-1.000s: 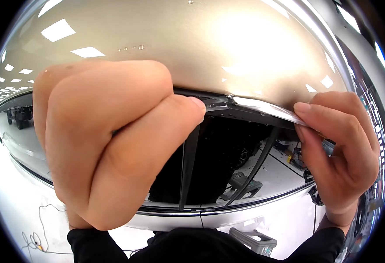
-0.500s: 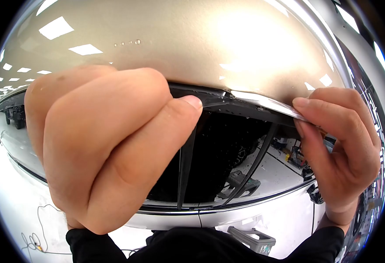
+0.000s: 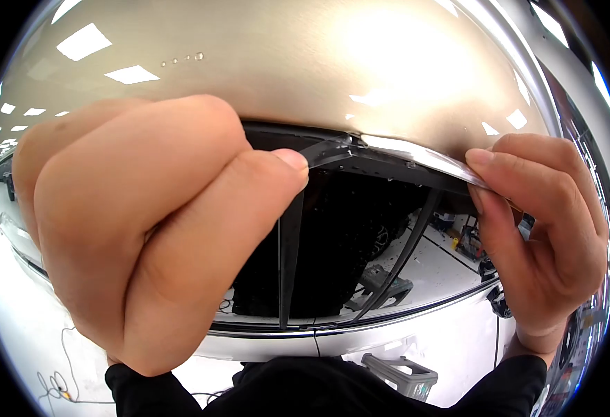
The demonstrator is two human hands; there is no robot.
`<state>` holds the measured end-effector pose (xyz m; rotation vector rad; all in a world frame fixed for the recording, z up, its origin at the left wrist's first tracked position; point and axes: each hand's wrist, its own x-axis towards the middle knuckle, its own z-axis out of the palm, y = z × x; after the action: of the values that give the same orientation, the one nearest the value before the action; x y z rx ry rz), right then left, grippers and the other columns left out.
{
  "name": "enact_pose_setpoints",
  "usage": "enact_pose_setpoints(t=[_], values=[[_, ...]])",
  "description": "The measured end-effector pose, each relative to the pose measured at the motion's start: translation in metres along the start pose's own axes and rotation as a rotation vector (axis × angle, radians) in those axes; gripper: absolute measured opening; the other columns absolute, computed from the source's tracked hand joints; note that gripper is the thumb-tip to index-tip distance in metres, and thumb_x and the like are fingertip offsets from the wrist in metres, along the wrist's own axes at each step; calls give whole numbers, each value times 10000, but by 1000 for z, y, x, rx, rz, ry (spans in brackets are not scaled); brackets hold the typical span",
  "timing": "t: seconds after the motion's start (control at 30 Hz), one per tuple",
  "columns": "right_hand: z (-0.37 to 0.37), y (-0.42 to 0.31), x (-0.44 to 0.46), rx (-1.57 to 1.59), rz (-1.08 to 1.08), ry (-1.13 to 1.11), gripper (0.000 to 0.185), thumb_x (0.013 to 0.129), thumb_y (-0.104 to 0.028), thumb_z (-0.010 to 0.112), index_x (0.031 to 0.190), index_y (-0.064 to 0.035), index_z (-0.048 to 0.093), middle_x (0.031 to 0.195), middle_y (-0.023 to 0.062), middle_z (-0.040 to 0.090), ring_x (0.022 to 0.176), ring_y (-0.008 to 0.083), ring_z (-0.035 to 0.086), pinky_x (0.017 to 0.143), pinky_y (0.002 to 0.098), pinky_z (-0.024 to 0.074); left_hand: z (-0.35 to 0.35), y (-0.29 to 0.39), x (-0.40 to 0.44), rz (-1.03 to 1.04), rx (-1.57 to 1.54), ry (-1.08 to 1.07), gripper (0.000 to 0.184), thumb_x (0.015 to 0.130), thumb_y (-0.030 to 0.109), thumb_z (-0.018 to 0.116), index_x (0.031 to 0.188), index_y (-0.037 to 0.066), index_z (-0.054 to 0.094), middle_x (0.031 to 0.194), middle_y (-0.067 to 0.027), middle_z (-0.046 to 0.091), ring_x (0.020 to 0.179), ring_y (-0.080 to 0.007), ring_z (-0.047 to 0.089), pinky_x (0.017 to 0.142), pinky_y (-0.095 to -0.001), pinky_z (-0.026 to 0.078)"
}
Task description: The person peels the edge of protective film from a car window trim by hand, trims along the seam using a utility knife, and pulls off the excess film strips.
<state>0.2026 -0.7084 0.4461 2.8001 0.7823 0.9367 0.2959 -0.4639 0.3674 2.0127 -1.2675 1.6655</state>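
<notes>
We have a strip of clear film (image 3: 327, 150) at the edge of a car roof, thin, glossy and see-through, creased near the middle of the edge. It runs from there, pulled fairly straight, to our left hand (image 3: 135, 222), where thumb and bent finger pinch its end in a narrow grip. Our right hand (image 3: 551, 229) pinches, between thumb and forefinger, a narrow shiny strip (image 3: 426, 158) that lies along the same edge, smooth and bright as it catches the light. We cannot tell whether film and strip are one piece.

Just below runs a black band (image 3: 413, 172), matt and gently curved, dotted with small wet specks. Above it swells the roof (image 3: 284, 90), smooth, rounded and pale gold, with a broad white glare. Four clear drops (image 3: 199, 56) sit on it in a row.

Under the band we see a dark, mirror-like window (image 3: 326, 236), crossed by two slanting dark bars, one (image 3: 290, 264) near the middle and one (image 3: 414, 240) towards the right. Our left hand, large in the view, blocks much of the roof edge and glass on that side. Along the bottom of the window curves a polished silver trim (image 3: 267, 345).

Lower down, we count one grey step stool (image 3: 406, 375) and one thin looped cable (image 3: 96, 402) on the white floor (image 3: 20, 326). Two black sleeves (image 3: 145, 393) end at our wrists.
</notes>
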Motion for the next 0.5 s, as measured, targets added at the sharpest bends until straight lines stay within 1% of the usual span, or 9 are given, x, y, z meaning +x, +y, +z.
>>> enact_pose_setpoints(t=[0.03, 0.2, 0.33, 0.4, 0.43, 0.5], values=[[2, -1, -3, 1, -2, 3, 253, 844, 108, 698, 1079, 15, 705, 1005, 144, 678, 867, 179, 680, 685, 270, 542, 0, 1, -2, 1, 1, 1, 303, 753, 1, 828, 1019, 67, 699, 983, -70, 644, 803, -218, 614, 702, -321, 488], [27, 15, -19, 173, 1, 220, 252, 844, 115, 694, 1074, 14, 702, 1005, 143, 678, 865, 176, 679, 682, 266, 535, 1, 0, -3, 7, -10, 4, 307, 754, -2, 827, 1022, 62, 693, 981, -76, 642, 794, -220, 611, 704, -324, 486], [27, 18, -21, 158, -2, 214, 256, 841, 115, 695, 1074, 9, 703, 1005, 142, 679, 859, 173, 678, 682, 266, 533, 0, -1, -2, 18, -15, -2, 310, 752, -16, 822, 1023, 50, 687, 979, -86, 639, 792, -224, 609, 689, -319, 486], [20, 13, -18, 96, 3, 143, 256, 842, 111, 696, 1075, 6, 704, 1005, 141, 679, 854, 171, 677, 681, 265, 532, 3, -2, -4, 19, -19, 24, 304, 757, -27, 817, 1022, 44, 686, 977, -92, 636, 792, -226, 607, 673, -313, 487], [7, 5, -11, 36, 12, 69, 256, 842, 109, 697, 1076, 6, 704, 1005, 140, 679, 851, 170, 676, 679, 264, 531, 4, -1, -5, 9, -26, 39, 298, 762, -33, 813, 1021, 42, 685, 977, -95, 634, 791, -226, 605, 664, -310, 488], [5, 5, -11, 24, 3, 64, 256, 842, 107, 697, 1078, 6, 703, 1005, 141, 679, 848, 168, 676, 677, 262, 530, 7, 2, -6, -22, -46, 68, 285, 774, -46, 804, 1018, 39, 684, 977, -100, 631, 788, -226, 601, 647, -302, 488]])
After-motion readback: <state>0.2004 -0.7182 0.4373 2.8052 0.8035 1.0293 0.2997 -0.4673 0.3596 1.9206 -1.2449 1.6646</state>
